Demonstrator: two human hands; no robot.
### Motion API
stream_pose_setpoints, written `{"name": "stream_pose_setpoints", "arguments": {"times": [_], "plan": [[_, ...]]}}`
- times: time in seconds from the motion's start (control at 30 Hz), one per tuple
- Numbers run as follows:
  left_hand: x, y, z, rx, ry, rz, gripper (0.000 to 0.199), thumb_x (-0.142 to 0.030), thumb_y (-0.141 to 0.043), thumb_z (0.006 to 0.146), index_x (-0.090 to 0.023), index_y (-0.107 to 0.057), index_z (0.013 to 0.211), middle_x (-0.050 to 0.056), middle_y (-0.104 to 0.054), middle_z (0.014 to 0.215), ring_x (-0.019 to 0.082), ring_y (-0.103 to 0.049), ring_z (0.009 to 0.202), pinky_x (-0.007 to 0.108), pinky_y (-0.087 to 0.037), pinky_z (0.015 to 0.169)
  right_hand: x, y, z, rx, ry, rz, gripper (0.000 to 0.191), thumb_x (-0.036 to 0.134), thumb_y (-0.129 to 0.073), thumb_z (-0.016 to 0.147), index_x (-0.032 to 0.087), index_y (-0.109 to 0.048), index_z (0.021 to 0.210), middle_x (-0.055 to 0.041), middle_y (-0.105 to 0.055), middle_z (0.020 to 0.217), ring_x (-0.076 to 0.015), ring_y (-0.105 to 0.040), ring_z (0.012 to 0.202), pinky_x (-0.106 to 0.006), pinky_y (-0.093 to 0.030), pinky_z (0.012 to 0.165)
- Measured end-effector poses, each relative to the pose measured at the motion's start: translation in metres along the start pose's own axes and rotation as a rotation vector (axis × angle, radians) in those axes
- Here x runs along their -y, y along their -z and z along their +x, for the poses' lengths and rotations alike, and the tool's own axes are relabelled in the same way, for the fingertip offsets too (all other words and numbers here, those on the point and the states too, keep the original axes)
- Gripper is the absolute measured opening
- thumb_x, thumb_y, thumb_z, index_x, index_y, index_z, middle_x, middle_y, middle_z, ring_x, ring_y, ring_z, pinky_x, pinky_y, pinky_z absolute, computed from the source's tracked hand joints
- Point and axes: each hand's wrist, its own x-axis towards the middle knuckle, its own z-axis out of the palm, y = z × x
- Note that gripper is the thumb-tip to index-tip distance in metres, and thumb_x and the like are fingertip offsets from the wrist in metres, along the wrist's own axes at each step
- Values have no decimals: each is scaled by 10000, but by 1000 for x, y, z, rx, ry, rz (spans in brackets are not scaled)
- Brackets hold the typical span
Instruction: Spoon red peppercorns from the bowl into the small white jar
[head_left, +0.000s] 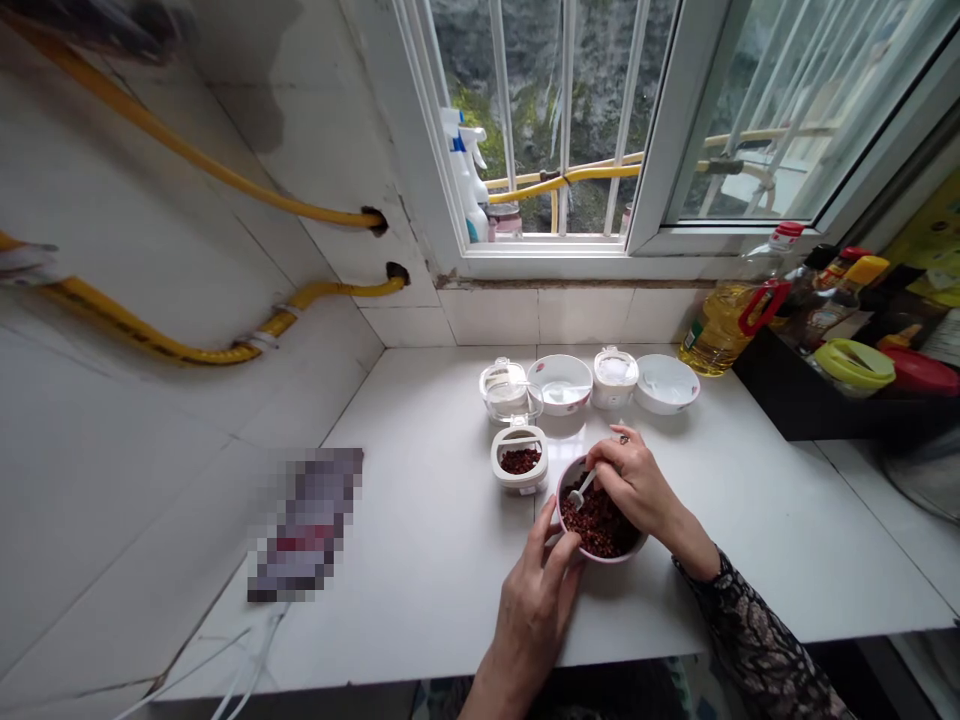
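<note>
My left hand [534,595] is closed on the near left side of a bowl [616,558] with a pinkish rim, thumb at the edge. Dark red, peppercorn-like grains [604,520] lie in the bowl. Between the fingers of my right hand [630,478] is a small white spoon [579,495], its tip down among the grains. Just left of the bowl stands a small open jar [519,484] with a white rim, holding similar grains.
Behind are two white bowls [559,405] [667,403] and two small lidded jars [506,395] [615,385]. An oil bottle [716,325] and a black condiment box [780,385] stand at the right. A blurred-out flat object [307,525] and white cables [255,665] lie at the left.
</note>
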Motion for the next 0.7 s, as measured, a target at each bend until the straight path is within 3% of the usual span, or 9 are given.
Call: {"name": "stream_pose_setpoints", "arguments": {"times": [0.13, 0.27, 0.47, 0.6, 0.7], "plan": [[0, 1, 1, 14, 9, 0, 203, -183, -464, 1003, -183, -568, 1177, 206, -501, 1418, 209, -688, 1078, 269, -596, 833, -2, 5, 1, -47, -131, 137, 209, 128, -443, 793, 240, -591, 696, 49, -646, 525, -183, -618, 623, -456, -384, 1048], [-1, 1, 1, 15, 13, 0, 187, -188, -464, 1006, -188, -563, 1165, 202, -502, 1416, 193, -695, 1048, 257, -594, 827, -2, 11, 3, -58, -245, 243, 193, 172, -454, 775, 224, -613, 679, 26, -657, 527, -187, -618, 603, -401, -458, 920], [-1, 2, 1, 18, 9, -6, 186, -192, -453, 1012, -186, -563, 1162, 200, -500, 1414, 190, -693, 1053, 250, -590, 836, 0, 11, 4, -100, -256, 254, 181, 200, -473, 757, 222, -611, 641, 18, -639, 508, -189, -607, 604, -362, -476, 827], [-1, 1, 1, 21, 9, -8, 187, -183, -450, 1011, -183, -558, 1165, 205, -497, 1415, 189, -692, 1053, 253, -591, 832, -2, 11, 3, -88, -369, 446, 161, 256, -501, 758, 205, -635, 684, 12, -643, 516, -173, -588, 555, -308, -475, 672], [0, 1, 1, 19, 5, 0, 184, -188, -442, 1015, -183, -557, 1159, 207, -503, 1407, 192, -692, 1052, 255, -594, 822, -3, 12, 5, -101, -424, 596, 139, 284, -543, 744, 197, -641, 696, 14, -648, 519, -163, -589, 546, -295, -470, 653]]}}
